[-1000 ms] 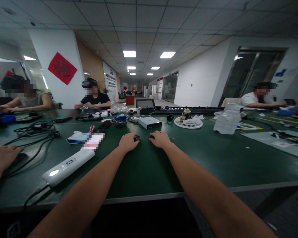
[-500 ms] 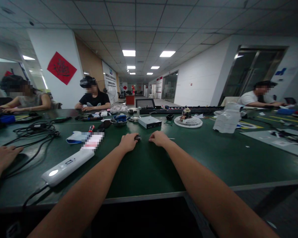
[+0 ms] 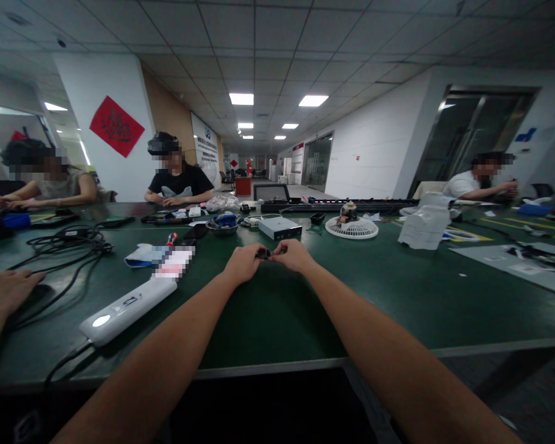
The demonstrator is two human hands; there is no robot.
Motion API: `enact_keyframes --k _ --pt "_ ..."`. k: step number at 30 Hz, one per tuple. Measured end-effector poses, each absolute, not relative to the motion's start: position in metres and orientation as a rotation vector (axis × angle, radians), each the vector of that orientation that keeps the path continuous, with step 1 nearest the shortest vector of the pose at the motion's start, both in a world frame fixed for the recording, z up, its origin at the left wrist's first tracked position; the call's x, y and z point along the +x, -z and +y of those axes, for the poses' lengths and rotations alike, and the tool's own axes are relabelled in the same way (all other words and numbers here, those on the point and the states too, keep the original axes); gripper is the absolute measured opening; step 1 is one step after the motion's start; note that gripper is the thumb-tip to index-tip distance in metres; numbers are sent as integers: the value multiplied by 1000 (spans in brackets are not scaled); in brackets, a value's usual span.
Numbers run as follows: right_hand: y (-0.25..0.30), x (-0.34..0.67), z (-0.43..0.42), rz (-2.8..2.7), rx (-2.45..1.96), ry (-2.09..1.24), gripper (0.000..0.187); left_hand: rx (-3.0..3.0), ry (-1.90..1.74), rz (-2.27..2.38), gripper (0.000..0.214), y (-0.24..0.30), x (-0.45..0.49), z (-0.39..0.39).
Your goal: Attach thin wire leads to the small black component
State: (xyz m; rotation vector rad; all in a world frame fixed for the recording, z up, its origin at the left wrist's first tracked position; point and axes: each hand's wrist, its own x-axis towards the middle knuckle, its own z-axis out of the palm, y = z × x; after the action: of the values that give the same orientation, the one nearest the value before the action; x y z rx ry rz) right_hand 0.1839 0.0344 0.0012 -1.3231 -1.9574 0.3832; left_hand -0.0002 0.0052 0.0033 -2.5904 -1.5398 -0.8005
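Observation:
Both my arms reach out over the dark green table (image 3: 398, 296). My left hand (image 3: 242, 263) and my right hand (image 3: 293, 254) meet at the middle of it, fingers pinched on a small dark part (image 3: 262, 253) held between them just above the surface. The part is too small to name. A grey metal box (image 3: 280, 227) lies a little beyond my hands.
A white power strip (image 3: 127, 310) with a lit switch lies at the left, black cables (image 3: 69, 243) behind it. Another person's hand (image 3: 2, 293) rests at the far left edge. A white fan grille (image 3: 351, 228), a metal bowl (image 3: 222, 229) and seated people stand further back.
My hands, resting apart on the table a second ago, have lifted and come together. The small dark part that was at my left fingers is now pinched by both hands.

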Motion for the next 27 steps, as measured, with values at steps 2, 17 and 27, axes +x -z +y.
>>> enact_keyframes --k 2,17,27 --pt "-2 184 34 -1962 -1304 -392 18 -2597 792 -1567 30 -3 -1 5" --pt "-4 186 33 -1922 -1208 -303 16 -2602 878 -1450 29 0 1 8" --pt "-3 193 37 -1977 -1212 -319 9 -2674 788 -1412 29 -3 -1 2"
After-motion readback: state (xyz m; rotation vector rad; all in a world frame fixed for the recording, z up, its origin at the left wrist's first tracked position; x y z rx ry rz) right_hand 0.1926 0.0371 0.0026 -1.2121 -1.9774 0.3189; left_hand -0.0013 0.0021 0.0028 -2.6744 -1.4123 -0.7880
